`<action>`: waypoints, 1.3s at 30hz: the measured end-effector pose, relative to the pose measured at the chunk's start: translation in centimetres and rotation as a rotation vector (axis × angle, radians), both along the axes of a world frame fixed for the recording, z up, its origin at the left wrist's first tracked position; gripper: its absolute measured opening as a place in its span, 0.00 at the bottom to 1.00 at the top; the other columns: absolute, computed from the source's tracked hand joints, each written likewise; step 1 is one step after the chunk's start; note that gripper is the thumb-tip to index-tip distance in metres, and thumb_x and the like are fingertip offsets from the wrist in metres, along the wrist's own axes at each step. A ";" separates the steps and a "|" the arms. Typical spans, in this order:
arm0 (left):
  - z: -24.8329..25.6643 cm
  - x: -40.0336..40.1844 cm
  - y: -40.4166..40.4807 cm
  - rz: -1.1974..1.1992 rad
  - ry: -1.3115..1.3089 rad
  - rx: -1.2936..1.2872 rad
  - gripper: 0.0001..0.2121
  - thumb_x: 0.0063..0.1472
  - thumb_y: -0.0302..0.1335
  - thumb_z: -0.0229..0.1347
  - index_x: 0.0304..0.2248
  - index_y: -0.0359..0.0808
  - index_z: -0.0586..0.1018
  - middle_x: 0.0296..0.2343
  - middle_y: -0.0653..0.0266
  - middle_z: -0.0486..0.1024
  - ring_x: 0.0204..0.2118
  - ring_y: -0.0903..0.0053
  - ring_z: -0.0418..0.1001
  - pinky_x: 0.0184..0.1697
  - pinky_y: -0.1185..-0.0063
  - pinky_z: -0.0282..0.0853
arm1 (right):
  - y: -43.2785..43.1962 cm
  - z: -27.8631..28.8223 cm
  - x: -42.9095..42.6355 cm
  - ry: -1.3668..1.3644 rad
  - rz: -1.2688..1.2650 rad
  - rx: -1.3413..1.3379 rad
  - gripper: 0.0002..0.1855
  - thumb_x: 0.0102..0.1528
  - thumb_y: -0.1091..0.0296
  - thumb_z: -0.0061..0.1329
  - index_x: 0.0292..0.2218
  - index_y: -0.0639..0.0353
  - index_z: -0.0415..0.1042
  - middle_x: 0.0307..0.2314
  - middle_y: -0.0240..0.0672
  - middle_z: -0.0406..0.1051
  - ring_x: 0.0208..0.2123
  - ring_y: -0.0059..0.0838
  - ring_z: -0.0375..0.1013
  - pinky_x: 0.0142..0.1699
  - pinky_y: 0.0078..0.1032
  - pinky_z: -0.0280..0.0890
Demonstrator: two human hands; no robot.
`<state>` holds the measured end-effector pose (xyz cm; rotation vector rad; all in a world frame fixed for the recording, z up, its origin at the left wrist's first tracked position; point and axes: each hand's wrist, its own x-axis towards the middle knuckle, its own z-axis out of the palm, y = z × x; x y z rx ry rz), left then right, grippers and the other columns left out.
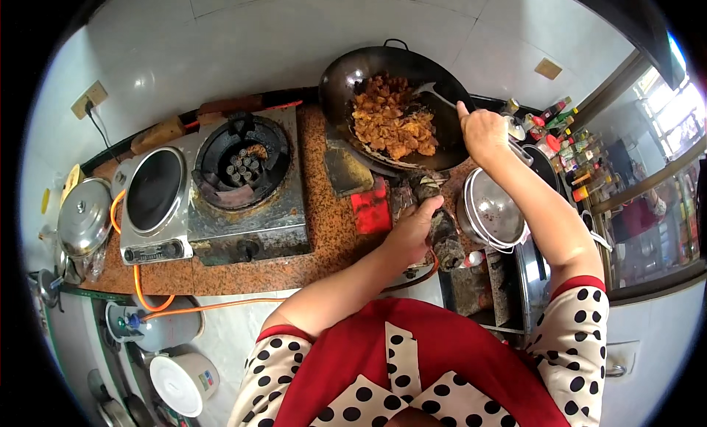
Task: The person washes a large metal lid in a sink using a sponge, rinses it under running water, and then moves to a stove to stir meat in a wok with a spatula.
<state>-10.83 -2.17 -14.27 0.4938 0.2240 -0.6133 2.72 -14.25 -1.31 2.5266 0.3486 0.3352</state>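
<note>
A large dark wok [338, 84] sits tilted in front of me, with browned, saucy chunks of food [395, 120] heaped in it. My left hand [410, 231] grips the wok's thick, blackened handle [446, 242], which seems wrapped in worn cloth. In my right hand [485, 133] is a metal wok spatula [442, 97], its index finger stretched along the shaft. The spatula's blade rests at the upper right edge of the food. What supports the wok is mostly hidden beneath it.
A gas stove [248, 228] and an electric hot plate [154, 189] stand left on the granite counter [232, 280]. A lidded pot [84, 217] is farther left. Right are a metal pot [494, 200], several seasoning bottles [560, 131] and a window. An orange hose [221, 306] reaches a gas cylinder [171, 322].
</note>
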 end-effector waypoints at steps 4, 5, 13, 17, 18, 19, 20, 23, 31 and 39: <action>-1.4 -0.1 -0.5 0.053 -0.531 0.348 0.13 0.60 0.36 0.48 0.33 0.33 0.70 0.24 0.61 0.73 0.27 0.73 0.73 0.34 0.75 0.70 | 0.5 -3.0 2.6 0.117 -0.168 -0.097 0.20 0.56 0.66 0.38 0.50 0.53 0.61 0.27 0.31 0.74 0.27 0.32 0.75 0.23 0.33 0.68; -0.3 -0.3 -0.2 0.013 -0.390 0.228 0.13 0.60 0.36 0.48 0.33 0.33 0.70 0.25 0.61 0.73 0.27 0.73 0.73 0.34 0.75 0.70 | 0.9 -2.9 2.8 0.125 -0.164 -0.095 0.20 0.56 0.66 0.38 0.50 0.53 0.61 0.27 0.31 0.74 0.27 0.32 0.75 0.23 0.33 0.68; 1.7 -0.5 -0.2 -0.003 0.054 -0.068 0.11 0.59 0.35 0.49 0.31 0.34 0.70 0.21 0.60 0.72 0.24 0.71 0.73 0.29 0.73 0.70 | 2.1 -3.8 4.4 0.208 -0.129 -0.208 0.30 0.53 0.70 0.41 0.57 0.55 0.52 0.31 0.31 0.74 0.31 0.30 0.75 0.23 0.35 0.69; 2.3 -0.2 -0.2 -0.004 0.033 -0.081 0.11 0.59 0.36 0.50 0.31 0.35 0.69 0.21 0.60 0.72 0.22 0.69 0.73 0.27 0.71 0.71 | 1.1 -3.9 2.3 0.255 -0.089 -0.116 0.23 0.57 0.69 0.36 0.55 0.56 0.56 0.29 0.34 0.75 0.29 0.32 0.75 0.31 0.25 0.69; 2.1 -0.1 -0.2 -0.001 0.028 -0.081 0.11 0.59 0.36 0.50 0.31 0.35 0.69 0.21 0.60 0.72 0.22 0.69 0.73 0.27 0.71 0.71 | 0.8 -3.5 1.9 0.266 -0.129 -0.095 0.23 0.57 0.69 0.36 0.55 0.55 0.56 0.29 0.34 0.75 0.29 0.32 0.75 0.30 0.26 0.69; 1.7 0.1 -0.2 0.003 0.026 -0.042 0.11 0.58 0.36 0.50 0.31 0.35 0.70 0.21 0.60 0.72 0.22 0.69 0.73 0.26 0.70 0.71 | 0.5 -3.1 1.5 0.278 -0.171 -0.074 0.23 0.57 0.68 0.36 0.55 0.54 0.56 0.29 0.34 0.75 0.29 0.32 0.75 0.29 0.26 0.69; 1.4 0.2 -0.3 0.008 0.023 -0.003 0.12 0.58 0.37 0.50 0.31 0.35 0.70 0.21 0.60 0.72 0.22 0.69 0.73 0.26 0.69 0.71 | 0.0 -2.6 0.8 0.230 -0.127 -0.086 0.24 0.56 0.69 0.37 0.55 0.51 0.57 0.27 0.33 0.75 0.29 0.31 0.75 0.29 0.26 0.69; 1.5 0.1 -0.1 0.023 0.012 -0.064 0.12 0.58 0.37 0.51 0.30 0.35 0.70 0.20 0.60 0.72 0.23 0.69 0.73 0.26 0.69 0.71 | -0.6 -1.5 -0.1 0.137 -0.146 -0.112 0.25 0.56 0.70 0.38 0.55 0.49 0.56 0.26 0.32 0.74 0.28 0.31 0.75 0.28 0.26 0.69; 1.5 -0.3 -0.3 -0.025 0.010 -0.119 0.11 0.58 0.36 0.50 0.31 0.35 0.70 0.22 0.60 0.72 0.24 0.70 0.72 0.31 0.72 0.71 | 0.9 -5.2 3.1 0.114 -0.201 -0.066 0.31 0.53 0.69 0.41 0.58 0.49 0.50 0.28 0.30 0.74 0.28 0.29 0.75 0.24 0.33 0.68; 3.2 -1.1 0.6 0.000 -0.250 0.175 0.09 0.59 0.31 0.50 0.34 0.33 0.70 0.23 0.62 0.72 0.29 0.73 0.73 0.36 0.75 0.69 | 3.3 -4.5 2.5 0.139 -0.227 -0.212 0.31 0.54 0.70 0.38 0.58 0.52 0.49 0.28 0.32 0.74 0.28 0.29 0.75 0.23 0.32 0.68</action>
